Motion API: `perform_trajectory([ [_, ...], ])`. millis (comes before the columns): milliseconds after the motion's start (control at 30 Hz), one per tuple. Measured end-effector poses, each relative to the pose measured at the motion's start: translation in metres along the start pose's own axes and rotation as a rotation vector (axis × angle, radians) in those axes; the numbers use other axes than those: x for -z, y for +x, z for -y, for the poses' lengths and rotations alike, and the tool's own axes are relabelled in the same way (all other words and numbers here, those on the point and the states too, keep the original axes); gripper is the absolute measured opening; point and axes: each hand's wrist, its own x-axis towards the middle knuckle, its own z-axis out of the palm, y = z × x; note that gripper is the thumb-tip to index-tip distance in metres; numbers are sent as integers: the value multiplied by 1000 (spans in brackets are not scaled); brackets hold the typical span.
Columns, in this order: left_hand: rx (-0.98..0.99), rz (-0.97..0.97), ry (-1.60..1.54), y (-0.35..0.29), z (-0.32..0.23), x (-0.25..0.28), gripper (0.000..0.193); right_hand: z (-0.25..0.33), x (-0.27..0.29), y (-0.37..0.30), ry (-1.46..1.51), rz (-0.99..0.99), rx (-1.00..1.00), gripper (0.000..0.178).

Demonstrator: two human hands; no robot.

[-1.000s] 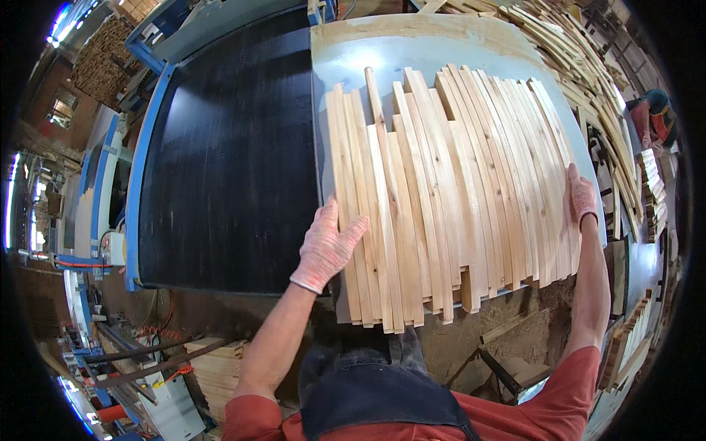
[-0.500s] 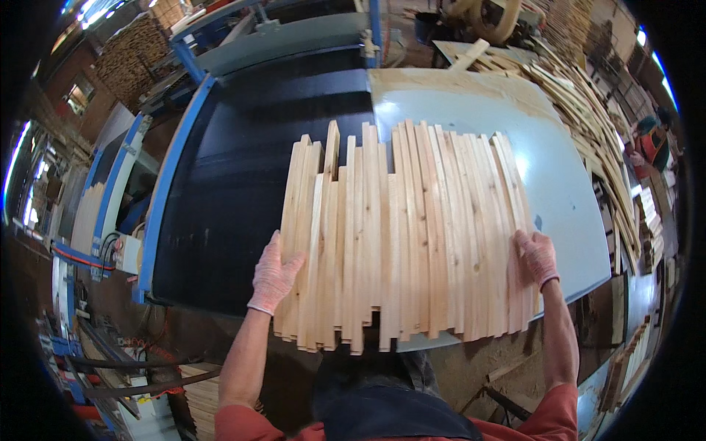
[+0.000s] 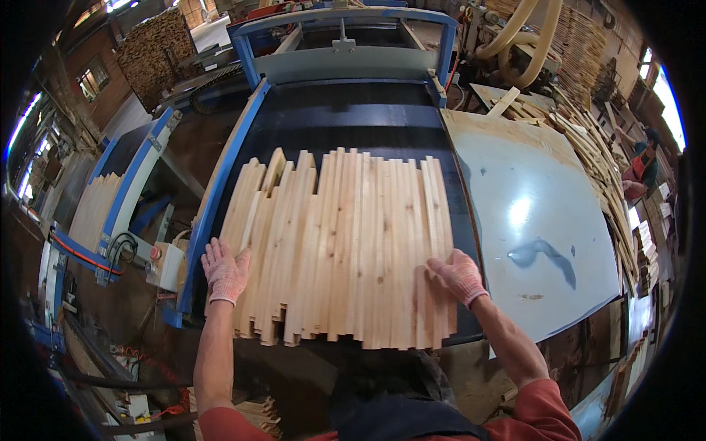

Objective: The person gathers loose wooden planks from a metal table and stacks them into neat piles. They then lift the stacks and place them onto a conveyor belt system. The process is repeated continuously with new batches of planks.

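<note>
A wide row of pale wooden strips lies side by side on a black conveyor belt, with uneven ends. At the row's left edge is my left hand, in a pale pinkish knit glove. Its fingers are stretched out and its thumb is apart, touching the outer strips. My right hand, gloved alike, grips the right edge, its thumb over the top of the strips and its other fingers bent down, partly hidden.
Blue rails flank the belt, and a blue frame spans its far end. To the right sits a grey-white sheet-topped table, with loose slats piled beyond. Another person is at far right. A control box stands left.
The wooden strips have moved left, from straddling the light table and belt to lying over the belt. Both hands went with them; the left hand's fingers have spread out. The view has shifted too.
</note>
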Motion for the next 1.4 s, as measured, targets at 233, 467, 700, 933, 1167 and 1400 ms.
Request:
perform_trajectory([
  [233, -75, -150, -29, -23, -63, 20, 83, -42, 44, -3, 40, -2, 198, 64],
  [467, -442, -619, -646, -185, -241, 86, 60, -187, 92, -38, 391, 270, 245, 69],
  [700, -782, 207, -1601, -407, -429, 154, 50, -344, 137, -211, 678, 459, 680, 25],
  [933, -998, 1582, -1235, -625, -636, 45, 43, -646, 178, -437, 876, -92, -395, 47],
  [1167, -1613, 1262, -276, -740, -799, -241, 42, -881, 162, -626, 1659, -558, -630, 12],
  [1400, -1118, 1430, 95, -883, -853, -224, 30, -903, 89, -698, 1296, -898, -1073, 27],
])
